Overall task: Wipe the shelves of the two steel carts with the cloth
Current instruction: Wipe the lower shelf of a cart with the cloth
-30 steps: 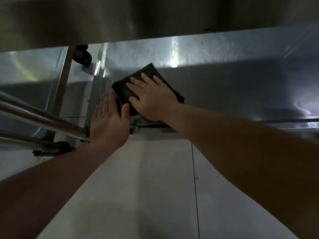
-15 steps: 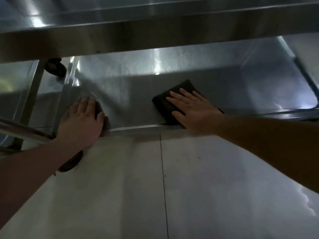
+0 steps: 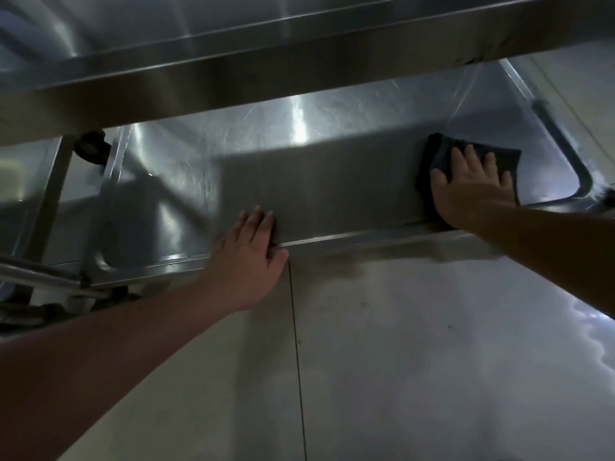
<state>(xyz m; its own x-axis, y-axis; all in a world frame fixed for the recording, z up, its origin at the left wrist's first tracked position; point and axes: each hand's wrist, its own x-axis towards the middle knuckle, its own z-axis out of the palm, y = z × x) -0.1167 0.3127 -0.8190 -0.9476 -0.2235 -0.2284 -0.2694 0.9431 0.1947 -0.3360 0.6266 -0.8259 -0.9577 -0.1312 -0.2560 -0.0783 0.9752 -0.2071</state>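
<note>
Both hands lie flat: right hand [image 3: 472,186] presses cloth [image 3: 499,158] on shelf [image 3: 332,181], left hand [image 3: 249,257] rests on its edge.

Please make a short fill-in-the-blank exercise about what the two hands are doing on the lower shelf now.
1. The right hand presses a dark ____ flat on the shelf.
2. The cloth lies near the shelf's ____ end.
3. The ____ hand rests on the shelf's front edge.

Missing words: cloth; right; left

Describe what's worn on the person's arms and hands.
Nothing shows on either. The left hand and right hand are bare: no gloves, and no rings, watch or bands that this dim view shows. Both forearms are bare as far as the frame edge, with no sleeve in view.
</note>
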